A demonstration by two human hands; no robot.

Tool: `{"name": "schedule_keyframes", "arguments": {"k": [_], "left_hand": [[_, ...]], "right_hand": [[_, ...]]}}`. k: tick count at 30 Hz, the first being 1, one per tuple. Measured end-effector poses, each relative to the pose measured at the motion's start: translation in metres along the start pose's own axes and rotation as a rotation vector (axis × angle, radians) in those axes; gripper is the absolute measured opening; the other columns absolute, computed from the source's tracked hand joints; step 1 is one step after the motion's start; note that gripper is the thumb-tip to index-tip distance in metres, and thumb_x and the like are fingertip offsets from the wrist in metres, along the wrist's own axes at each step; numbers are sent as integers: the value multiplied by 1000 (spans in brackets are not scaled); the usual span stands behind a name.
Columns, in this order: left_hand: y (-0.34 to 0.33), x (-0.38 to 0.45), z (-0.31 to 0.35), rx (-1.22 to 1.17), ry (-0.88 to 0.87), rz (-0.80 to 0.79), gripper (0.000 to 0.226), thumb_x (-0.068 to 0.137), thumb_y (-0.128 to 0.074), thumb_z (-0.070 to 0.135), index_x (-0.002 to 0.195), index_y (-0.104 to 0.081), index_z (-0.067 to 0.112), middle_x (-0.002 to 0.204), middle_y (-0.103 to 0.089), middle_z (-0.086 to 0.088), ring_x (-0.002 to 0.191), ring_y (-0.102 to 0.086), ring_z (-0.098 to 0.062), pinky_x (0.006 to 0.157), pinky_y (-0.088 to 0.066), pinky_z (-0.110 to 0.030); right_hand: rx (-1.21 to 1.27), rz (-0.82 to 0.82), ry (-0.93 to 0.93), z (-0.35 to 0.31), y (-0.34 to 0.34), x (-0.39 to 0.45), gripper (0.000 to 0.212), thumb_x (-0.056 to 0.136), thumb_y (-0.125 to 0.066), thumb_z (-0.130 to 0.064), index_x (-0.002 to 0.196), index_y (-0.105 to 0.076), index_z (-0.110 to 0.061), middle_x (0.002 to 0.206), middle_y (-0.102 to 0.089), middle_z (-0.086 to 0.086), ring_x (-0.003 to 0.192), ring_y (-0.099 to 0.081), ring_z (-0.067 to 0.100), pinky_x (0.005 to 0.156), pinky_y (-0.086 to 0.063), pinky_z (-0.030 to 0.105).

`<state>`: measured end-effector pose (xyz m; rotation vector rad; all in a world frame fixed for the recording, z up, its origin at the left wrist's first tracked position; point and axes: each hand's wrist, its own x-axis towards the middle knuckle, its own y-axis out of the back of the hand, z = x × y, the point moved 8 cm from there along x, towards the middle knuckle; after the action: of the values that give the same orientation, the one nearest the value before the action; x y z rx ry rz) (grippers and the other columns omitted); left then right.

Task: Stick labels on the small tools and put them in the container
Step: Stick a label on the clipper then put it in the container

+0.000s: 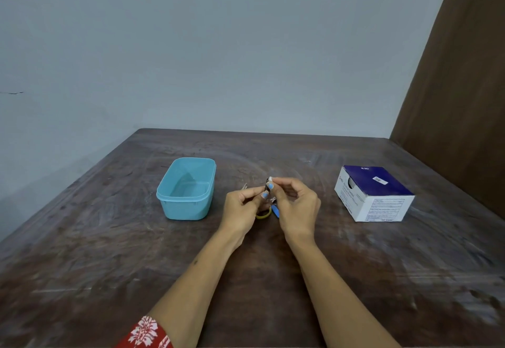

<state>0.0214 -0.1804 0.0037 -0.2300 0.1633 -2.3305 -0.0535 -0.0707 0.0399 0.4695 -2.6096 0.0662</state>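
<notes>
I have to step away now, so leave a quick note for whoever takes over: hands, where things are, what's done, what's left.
Left hand pinches a small dark tool above the table.
Right hand pinches a white label at the tool's top; whether it is stuck, I cannot tell.
Container, to the left, looks empty.
More small items lie under the hands; the box sits on the right.
Left: finish labelling, then put every tool in the container.

You have one view only, from the camera on your head, wide-angle, looking forward and down across the table (273,279) toward the wall (218,47). Your left hand (240,207) and right hand (296,205) meet near the frame's centre, your forearms running in from the bottom edge.
</notes>
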Motion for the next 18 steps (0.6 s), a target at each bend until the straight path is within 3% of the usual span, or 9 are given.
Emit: {"name": "schedule_keyframes", "arguments": {"k": [5, 10, 15, 18], "left_hand": [[-4, -5, 3, -77, 32, 5, 22, 88, -56, -3, 108, -65, -4, 83, -68, -15, 74, -64, -18, 69, -57, -26], [-3, -5, 4, -139, 44, 38, 19, 87, -56, -4, 101, -68, -1, 74, -73, -3, 70, -68, -12, 63, -57, -23], [2, -4, 9, -181, 76, 97, 19, 89, -52, -2, 83, -69, 0, 64, -71, -7, 58, -67, -15, 49, -53, -21], [4, -4, 9, -145, 53, 121, 12, 87, -59, 4, 80, -69, 2, 60, -69, -4, 54, -65, -13, 50, -54, -21]], "right_hand": [[-117, 5, 87, -4, -4, -3, 23, 77, -67, -1, 85, -74, -22, 81, -70, -11, 78, -65, 9, 73, -55, 35], [-237, 12, 189, -16, -6, -6, 17, 73, -66, 1, 78, -70, -15, 71, -58, -19, 75, -60, 14, 72, -51, 37], [-316, -33, 270, -22, -13, -9, 12, 67, -62, -6, 70, -68, -16, 71, -65, -6, 73, -57, 17, 72, -49, 38], [-365, -53, 284, -23, -17, -11, 6, 62, -60, -13, 63, -65, -15, 66, -65, -5, 68, -58, 19, 72, -45, 35]]}}
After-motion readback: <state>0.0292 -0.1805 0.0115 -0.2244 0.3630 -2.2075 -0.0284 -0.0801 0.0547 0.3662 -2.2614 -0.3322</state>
